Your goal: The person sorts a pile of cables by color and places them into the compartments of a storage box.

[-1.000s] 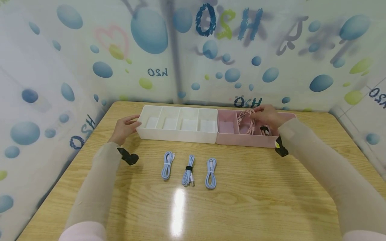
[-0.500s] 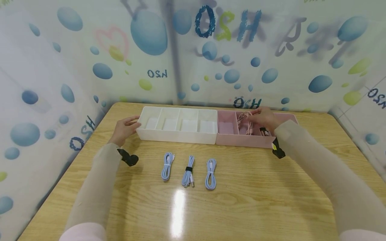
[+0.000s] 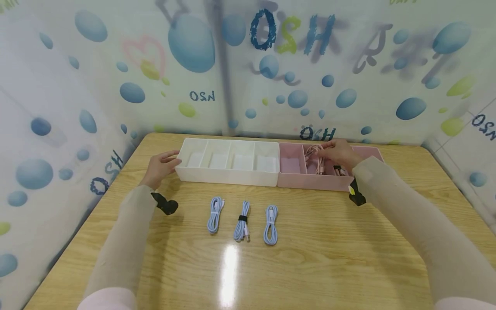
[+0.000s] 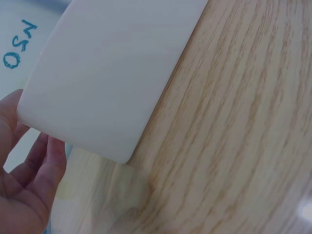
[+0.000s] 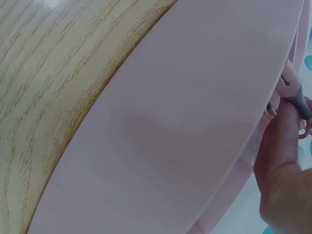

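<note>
A pink cable coil (image 3: 320, 166) is in the second compartment from the left of the pink divided box (image 3: 314, 182), with my right hand (image 3: 339, 152) pinching it; the right wrist view shows a pink-and-grey end at my fingers. Compared with a second ago, the coil sits slightly lower against the rim and my hand reaches slightly farther left; the boxes have stayed put. Near that hand lies a bundle with a black strap (image 3: 339, 170). The white four-compartment box (image 3: 226, 176) adjoins the pink one end to end. My left hand (image 3: 156, 171) touches its outer end, fingers and thumb apart. Just in front, three pale-blue cables lie side by side: the left (image 3: 215, 213), the middle with a black tie (image 3: 242, 218), the right (image 3: 271, 222). The back edge of the bench (image 3: 329, 254) runs close behind both boxes; open wood stretches from the cables toward me and rightward.
</note>
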